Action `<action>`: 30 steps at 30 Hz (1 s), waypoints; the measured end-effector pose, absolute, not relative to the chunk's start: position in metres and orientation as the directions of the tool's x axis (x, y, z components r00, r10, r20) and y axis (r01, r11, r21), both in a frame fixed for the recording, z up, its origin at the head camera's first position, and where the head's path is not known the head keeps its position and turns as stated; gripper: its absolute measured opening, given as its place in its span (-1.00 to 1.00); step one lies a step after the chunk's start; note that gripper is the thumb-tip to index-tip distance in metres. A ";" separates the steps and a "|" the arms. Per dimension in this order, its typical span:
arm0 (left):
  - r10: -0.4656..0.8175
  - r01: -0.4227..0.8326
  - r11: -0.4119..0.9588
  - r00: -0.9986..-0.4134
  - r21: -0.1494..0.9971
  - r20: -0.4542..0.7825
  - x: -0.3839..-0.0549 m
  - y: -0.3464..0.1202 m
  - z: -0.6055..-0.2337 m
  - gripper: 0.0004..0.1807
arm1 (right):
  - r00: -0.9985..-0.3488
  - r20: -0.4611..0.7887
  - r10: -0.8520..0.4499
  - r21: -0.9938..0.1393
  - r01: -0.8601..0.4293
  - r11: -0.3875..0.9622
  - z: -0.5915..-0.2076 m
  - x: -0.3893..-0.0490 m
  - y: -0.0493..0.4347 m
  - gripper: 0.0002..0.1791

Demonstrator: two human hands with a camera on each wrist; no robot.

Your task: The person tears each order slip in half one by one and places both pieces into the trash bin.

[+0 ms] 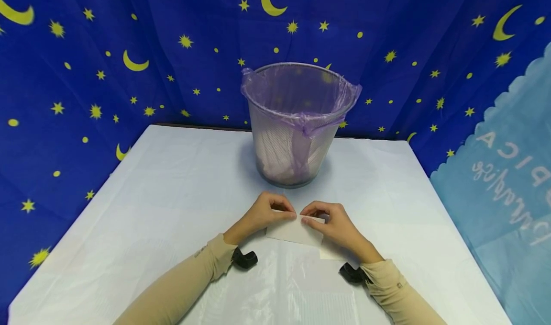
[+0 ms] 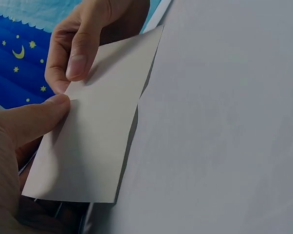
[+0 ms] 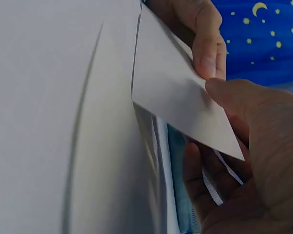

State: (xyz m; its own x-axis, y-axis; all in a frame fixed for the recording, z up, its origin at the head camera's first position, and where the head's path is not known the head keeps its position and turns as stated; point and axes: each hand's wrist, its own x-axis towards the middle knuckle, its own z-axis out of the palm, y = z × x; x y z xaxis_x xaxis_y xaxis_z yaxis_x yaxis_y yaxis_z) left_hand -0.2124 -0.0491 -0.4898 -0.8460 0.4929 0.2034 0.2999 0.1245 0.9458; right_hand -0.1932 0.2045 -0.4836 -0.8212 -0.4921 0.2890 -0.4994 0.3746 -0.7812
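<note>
Sleeves [image 1: 181, 279] angled inward, 2 hands [image 1: 266, 213] [image 1: 335, 225] pinching paper [image 1: 294, 231]

Can see, in the lower middle of the head view, a blank off-white paper [image 1: 294, 229], oblong, pinched along its far edge, tilted, with a slightly wavy near edge. Can also see a pale sheet [image 1: 330, 252] at its lower right, partly hidden.

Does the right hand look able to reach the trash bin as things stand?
Probably yes: the trash bin stands just beyond the right hand, nothing visible between them, though that hand pinches paper.
</note>
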 end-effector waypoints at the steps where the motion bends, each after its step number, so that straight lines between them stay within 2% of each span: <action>1: 0.493 0.301 0.120 -0.845 0.946 0.206 -0.212 -0.049 -0.489 -0.94 | -0.816 0.312 -0.487 -0.768 -0.518 0.376 -0.483 -0.193 0.204 -0.88; 9: 0.488 0.287 0.069 -0.845 0.955 0.219 -0.205 -0.044 -0.488 -0.93 | -0.798 0.403 -0.449 -0.721 -0.579 0.381 -0.479 -0.186 0.194 -0.89; 15: 0.463 0.319 0.128 -0.857 0.939 0.228 -0.205 -0.049 -0.483 -0.95 | -0.798 0.429 -0.424 -0.696 -0.591 0.407 -0.471 -0.185 0.185 -0.89; 24: 0.459 0.377 0.165 -0.847 0.911 0.267 -0.218 -0.054 -0.447 -0.95 | -0.820 0.419 -0.389 -0.693 -0.566 0.446 -0.442 -0.195 0.176 -0.96; 30: 0.479 0.428 0.150 -0.820 0.892 0.313 -0.227 -0.055 -0.427 -0.93 | -0.816 0.428 -0.390 -0.702 -0.571 0.426 -0.423 -0.202 0.176 -0.95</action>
State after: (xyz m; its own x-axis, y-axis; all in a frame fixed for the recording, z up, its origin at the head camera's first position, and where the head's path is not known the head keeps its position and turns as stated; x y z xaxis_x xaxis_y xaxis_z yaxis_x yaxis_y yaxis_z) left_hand -0.2267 -0.0551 -0.4267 -0.8201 0.4791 0.3130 0.4276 0.1496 0.8915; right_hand -0.2024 0.1760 -0.4229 -0.8155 -0.3900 0.4276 -0.5714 0.4256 -0.7017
